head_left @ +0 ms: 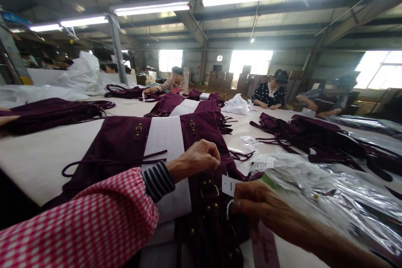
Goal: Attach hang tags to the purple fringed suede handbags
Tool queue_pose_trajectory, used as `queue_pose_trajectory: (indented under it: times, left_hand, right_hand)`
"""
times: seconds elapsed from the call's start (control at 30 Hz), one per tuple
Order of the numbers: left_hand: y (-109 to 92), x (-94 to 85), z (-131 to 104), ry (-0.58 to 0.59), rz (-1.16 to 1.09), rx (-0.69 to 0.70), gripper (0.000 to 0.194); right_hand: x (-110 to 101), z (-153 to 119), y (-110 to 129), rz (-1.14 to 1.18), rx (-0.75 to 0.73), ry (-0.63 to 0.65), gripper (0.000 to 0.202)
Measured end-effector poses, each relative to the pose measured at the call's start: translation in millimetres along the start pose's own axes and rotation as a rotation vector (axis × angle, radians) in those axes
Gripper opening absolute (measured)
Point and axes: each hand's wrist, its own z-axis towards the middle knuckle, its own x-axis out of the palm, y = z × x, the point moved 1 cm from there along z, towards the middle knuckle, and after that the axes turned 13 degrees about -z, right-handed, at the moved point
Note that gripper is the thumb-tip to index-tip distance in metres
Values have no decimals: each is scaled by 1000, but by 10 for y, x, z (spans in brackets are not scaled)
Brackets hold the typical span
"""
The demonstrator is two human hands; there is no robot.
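Observation:
A dark purple bag with brass buckles lies in front of me, a band of white paper wrapped around its middle. Above the bag's right part, my left hand is closed with its fingers curled down; whatever they may hold is hidden. My right hand pinches a white hang tag beside the buckled strap. A white loop hangs by its fingertips. Below that hand shows a purple tag, partly covered.
More purple bags lie farther along the white table, others at left and right. Clear plastic bags heap up at right, with a white plastic bundle behind. Several people sit across the table.

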Motion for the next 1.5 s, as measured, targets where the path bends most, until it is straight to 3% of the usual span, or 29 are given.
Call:
queue_pose_trajectory:
  times: [0.1,0.23,0.3,0.4,0.53,0.67,0.87,1.2,1.4,1.5]
  left_hand:
    - [-29,-48,-99,-34,-32,50,12]
    - [-164,5,-307,179,209,305,11]
    - [-170,40,-343,230,434,401,13]
    - [-64,48,-281,128,579,337,8]
    - [80,38,-196,73,583,282,3]
    - [43,43,-253,73,547,335,19]
    - [20,5,-386,183,413,429,25]
    - [-92,-23,-712,133,268,413,18]
    - [-62,21,-742,183,507,467,11]
    - [13,19,-698,151,591,468,17]
  right_hand:
    - [-101,29,-34,-157,-38,-186,25]
    - [-181,82,-69,-276,-46,-375,29]
    - [-190,120,-81,-214,-20,-365,27]
    - [-151,165,-114,-94,21,-278,25]
    - [-4,198,-193,-99,93,-200,24]
    - [116,246,-232,-70,144,-187,22]
    - [93,245,-190,6,215,-214,25]
    - [150,204,-158,59,219,-261,23]
    - [148,236,-171,48,264,-279,20]
    - [157,209,-160,50,251,-274,22]
